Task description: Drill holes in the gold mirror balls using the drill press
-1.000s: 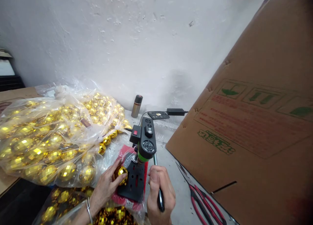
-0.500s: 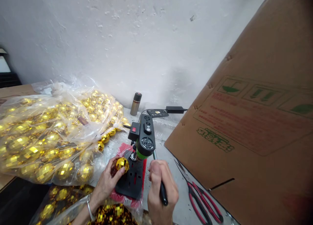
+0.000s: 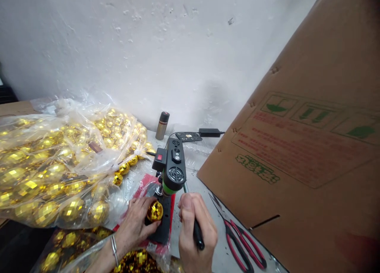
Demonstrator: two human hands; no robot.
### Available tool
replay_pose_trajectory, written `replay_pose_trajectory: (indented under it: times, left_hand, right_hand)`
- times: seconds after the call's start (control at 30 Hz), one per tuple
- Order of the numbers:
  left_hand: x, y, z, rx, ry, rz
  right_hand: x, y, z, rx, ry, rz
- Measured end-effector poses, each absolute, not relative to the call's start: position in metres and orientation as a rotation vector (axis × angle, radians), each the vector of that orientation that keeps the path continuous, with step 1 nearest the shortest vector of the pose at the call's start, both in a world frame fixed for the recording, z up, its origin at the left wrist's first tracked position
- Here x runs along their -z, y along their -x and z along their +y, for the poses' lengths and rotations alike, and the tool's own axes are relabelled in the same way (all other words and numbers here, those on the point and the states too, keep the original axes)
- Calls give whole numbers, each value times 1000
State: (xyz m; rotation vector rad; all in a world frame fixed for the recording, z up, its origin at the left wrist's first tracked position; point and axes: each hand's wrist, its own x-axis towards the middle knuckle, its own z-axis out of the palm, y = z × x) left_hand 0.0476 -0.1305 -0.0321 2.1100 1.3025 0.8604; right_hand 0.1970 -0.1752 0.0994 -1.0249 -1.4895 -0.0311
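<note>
My left hand (image 3: 136,221) has its fingers round a gold mirrored ball (image 3: 155,211), held over the black slotted base (image 3: 162,230) of a small machine. Just behind the ball stands the machine's black head (image 3: 174,166), with a green band at its lower end and a red switch on a box at its left. My right hand (image 3: 197,229) is closed on a black handle (image 3: 198,235), right of the base. A thin rod rises from that fist beside the machine head.
Clear bags of gold balls (image 3: 68,162) fill the left. Red-handled scissors (image 3: 243,241) lie at right against a large cardboard box (image 3: 297,126). Behind the machine are a small bottle (image 3: 162,126), a black adapter (image 3: 209,132) and a wall (image 3: 148,47).
My left hand has moved right and down with the gold ball, further over the black base. My right hand keeps its grip on the handle, almost unmoved. The view has shifted slightly.
</note>
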Motion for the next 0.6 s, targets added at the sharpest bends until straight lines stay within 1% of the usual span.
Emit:
replay_pose_trajectory:
  times: [0.1,0.23,0.37,0.6]
  left_hand:
    - [33,-53,-128,-834,-2082,1311]
    - [46,-61,-123,-875,-2013,1285]
    - [58,-62,-121,-848,-2027,1263]
    - [65,-58,-122,-795,-2061,1273]
  right_hand:
    - [-99,-198,-177,8,1033,-1501]
    - [-97,-200,-178,17,1002,-1516]
    - [-85,-202,-179,12,1002,-1550]
    - [-62,-195,-184,50,1020,-1503]
